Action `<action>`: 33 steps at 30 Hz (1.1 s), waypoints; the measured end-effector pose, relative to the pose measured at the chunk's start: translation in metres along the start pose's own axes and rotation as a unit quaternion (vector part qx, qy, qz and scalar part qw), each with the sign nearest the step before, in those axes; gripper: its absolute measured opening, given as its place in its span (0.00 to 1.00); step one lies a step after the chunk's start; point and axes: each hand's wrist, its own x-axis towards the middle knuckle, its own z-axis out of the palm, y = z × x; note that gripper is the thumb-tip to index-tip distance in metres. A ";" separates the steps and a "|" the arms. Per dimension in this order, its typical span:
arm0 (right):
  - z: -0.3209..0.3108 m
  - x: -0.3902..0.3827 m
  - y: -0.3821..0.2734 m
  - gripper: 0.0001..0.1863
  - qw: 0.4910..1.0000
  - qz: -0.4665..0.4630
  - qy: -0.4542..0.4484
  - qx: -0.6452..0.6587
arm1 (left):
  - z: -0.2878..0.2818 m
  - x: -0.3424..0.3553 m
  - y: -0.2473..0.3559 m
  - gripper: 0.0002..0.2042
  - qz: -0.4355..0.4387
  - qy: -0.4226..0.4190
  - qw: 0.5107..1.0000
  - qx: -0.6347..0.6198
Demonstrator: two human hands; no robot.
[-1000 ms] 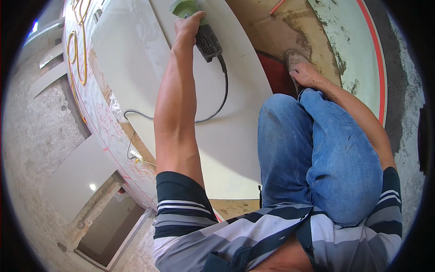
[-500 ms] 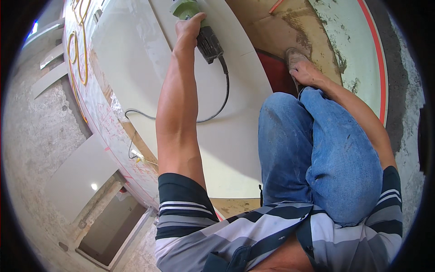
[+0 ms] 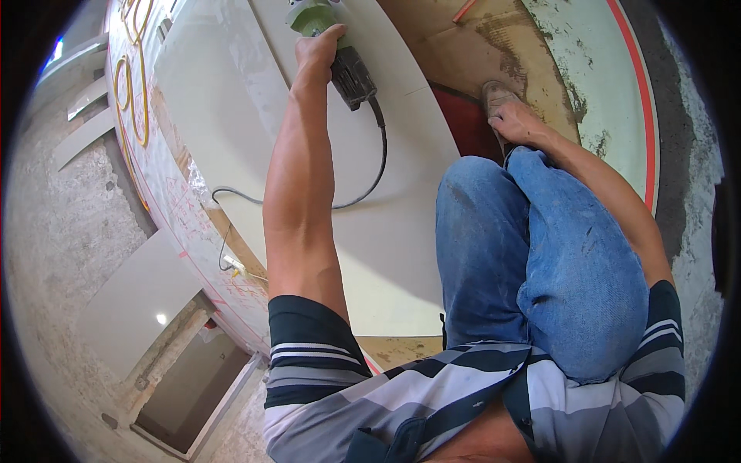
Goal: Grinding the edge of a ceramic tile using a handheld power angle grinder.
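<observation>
A corded power cutter [image 3: 353, 76] with a green head and a black motor body lies over a large pale tile [image 3: 386, 255] at the top of the view. My left hand [image 3: 318, 48] grips it near the green head, arm stretched out. What the blade touches is hidden. A black cord [image 3: 380, 166] loops from the cutter's rear, passes behind my left forearm and comes out on the left. Beside my dusty shoe [image 3: 498, 94] is my right hand [image 3: 517, 123], its fingers curled; whether they hold anything cannot be made out.
A long straight line runs along the tile left of the cutter. Brown mortar-smeared sheeting [image 3: 440, 38] and a pale panel with a red stripe [image 3: 644, 92] lie to the right. Yellow hose [image 3: 143, 100] coils at far left, near a white plug [image 3: 234, 265]. My bent knees fill the lower right.
Almost nothing differs. The cutter, my arms and my knees appear a touch farther left in the view, while both hands keep the same hold and place.
</observation>
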 end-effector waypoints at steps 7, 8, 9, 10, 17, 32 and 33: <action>-0.002 -0.003 -0.001 0.20 1.000 0.022 0.004 0.001 | 0.003 -0.005 0.000 0.24 0.006 -0.002 1.000 -0.022; -0.007 -0.004 -0.006 0.20 1.000 0.011 0.001 0.011 | 0.002 -0.005 0.000 0.24 0.005 -0.003 1.000 -0.021; -0.010 -0.006 -0.008 0.20 1.000 -0.001 -0.001 0.021 | 0.000 -0.005 0.000 0.24 0.010 0.003 1.000 -0.017; -0.006 -0.004 -0.007 0.20 1.000 -0.001 -0.001 0.023 | -0.003 -0.005 0.000 0.23 0.014 0.008 1.000 -0.013; 0.006 0.003 0.004 0.20 0.998 -0.027 0.053 0.001 | -0.001 -0.013 -0.001 0.23 0.022 -0.021 0.998 -0.051; 0.003 0.003 -0.002 0.20 1.000 0.014 0.011 0.013 | -0.003 -0.016 -0.005 0.23 0.017 -0.012 0.999 -0.029; 0.005 0.004 -0.001 0.19 0.999 0.009 0.030 0.007 | -0.001 -0.017 -0.005 0.23 0.016 -0.012 0.999 -0.028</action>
